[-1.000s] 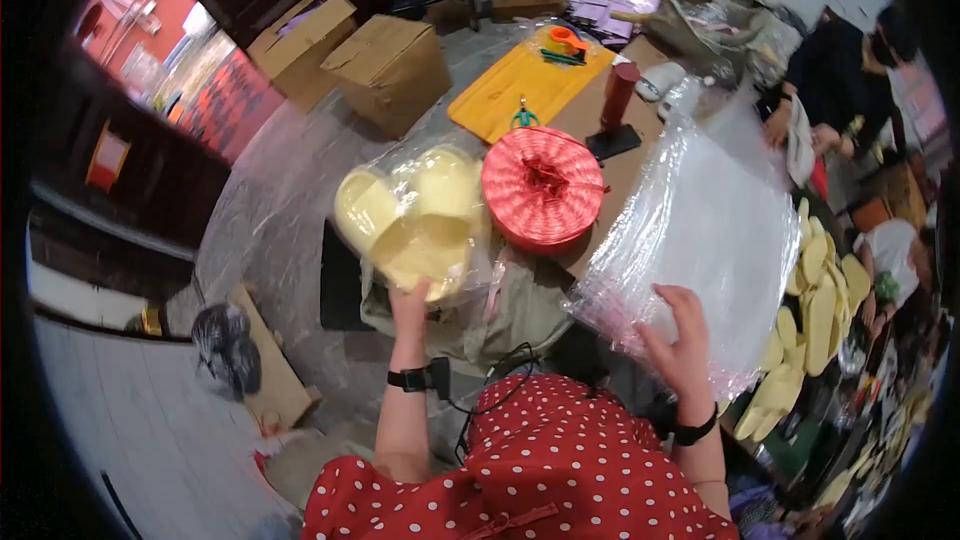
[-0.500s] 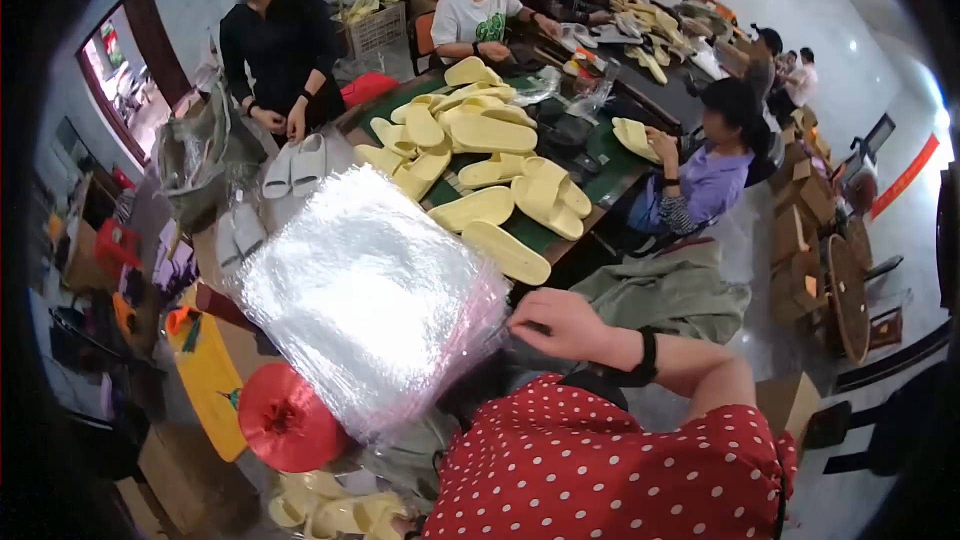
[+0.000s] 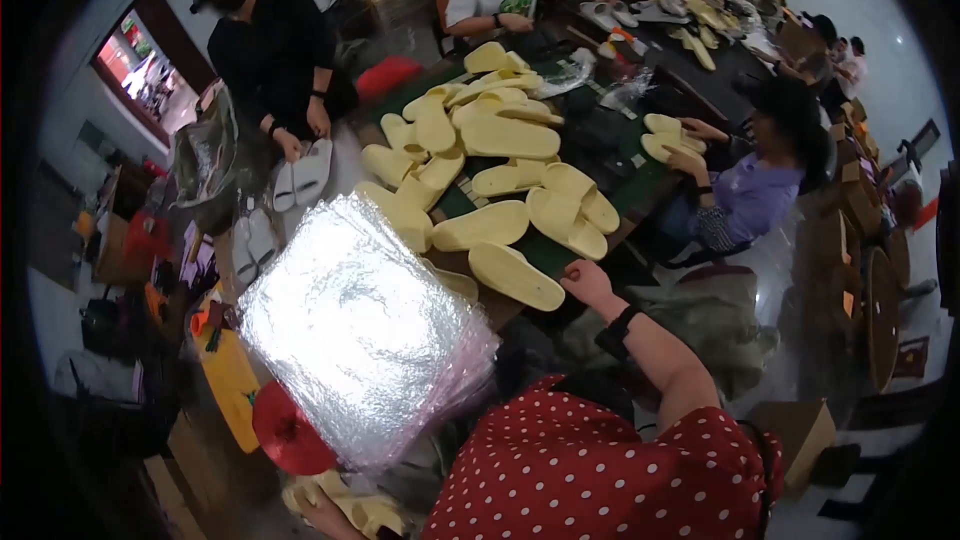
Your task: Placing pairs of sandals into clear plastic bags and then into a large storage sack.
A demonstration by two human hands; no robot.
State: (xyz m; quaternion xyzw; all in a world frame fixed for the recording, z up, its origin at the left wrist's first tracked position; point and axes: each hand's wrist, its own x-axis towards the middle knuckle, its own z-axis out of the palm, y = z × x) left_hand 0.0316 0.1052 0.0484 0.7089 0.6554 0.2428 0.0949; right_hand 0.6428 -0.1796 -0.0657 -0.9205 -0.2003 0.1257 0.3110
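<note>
My right hand (image 3: pixel 590 284) reaches over the table with its fingertips beside the heel end of a pale yellow slipper (image 3: pixel 517 276). Its fingers are slightly bent and apart, and I see nothing held in them. Low on the left, my left hand (image 3: pixel 326 515) is at some pale yellow slippers (image 3: pixel 374 514); its fingers are too dim and covered to show whether they grip. Between my hands and the far side lies a stack of shiny clear plastic bags (image 3: pixel 355 320). Beyond it, a heap of yellow slippers (image 3: pixel 510 137) covers much of the green tabletop (image 3: pixel 625 180).
A red roll of plastic twine (image 3: pixel 290 430) sits against the bags. At the far left a co-worker in black (image 3: pixel 270 50) handles white slippers (image 3: pixel 303 175). Another in purple (image 3: pixel 750 180), right, holds yellow slippers (image 3: pixel 672 140). A cardboard box (image 3: pixel 795 440) stands at lower right.
My right hand has moved forward and right, from the edge of the bags to the nearest yellow slipper. My left hand shows more, now over the low slippers. The view has shifted slightly.
</note>
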